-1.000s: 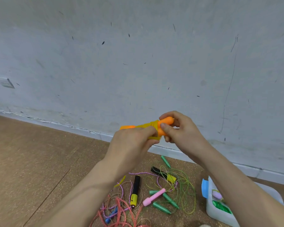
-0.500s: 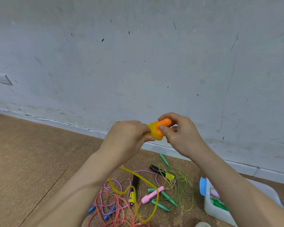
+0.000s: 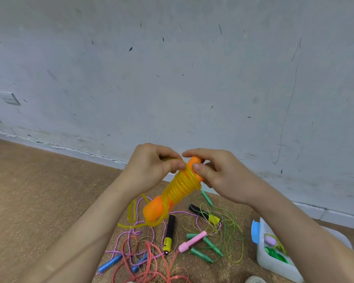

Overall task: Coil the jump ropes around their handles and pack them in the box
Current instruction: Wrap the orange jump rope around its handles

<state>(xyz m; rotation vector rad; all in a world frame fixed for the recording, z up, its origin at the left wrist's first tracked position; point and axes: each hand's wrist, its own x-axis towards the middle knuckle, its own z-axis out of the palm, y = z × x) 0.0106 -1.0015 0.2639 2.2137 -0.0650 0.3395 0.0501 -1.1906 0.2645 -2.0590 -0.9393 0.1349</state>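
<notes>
The left hand (image 3: pixel 151 168) pinches the yellow rope (image 3: pixel 180 186) against the top of the orange handles (image 3: pixel 154 209), which the right hand (image 3: pixel 223 176) grips; their long axis slants down-left. The box (image 3: pixel 262 259) sits on the floor (image 3: pixel 39 190), nearer the right hand.

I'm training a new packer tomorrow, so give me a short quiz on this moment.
1. True or false: the yellow rope is fully coiled, with no loose tail.
2. The coil sits on handles of which colour? A blue, B orange, C green.
3. Fill in: the box lies on the person's ____ side.
Key: 1 false; 2 B; 3 right.
</notes>
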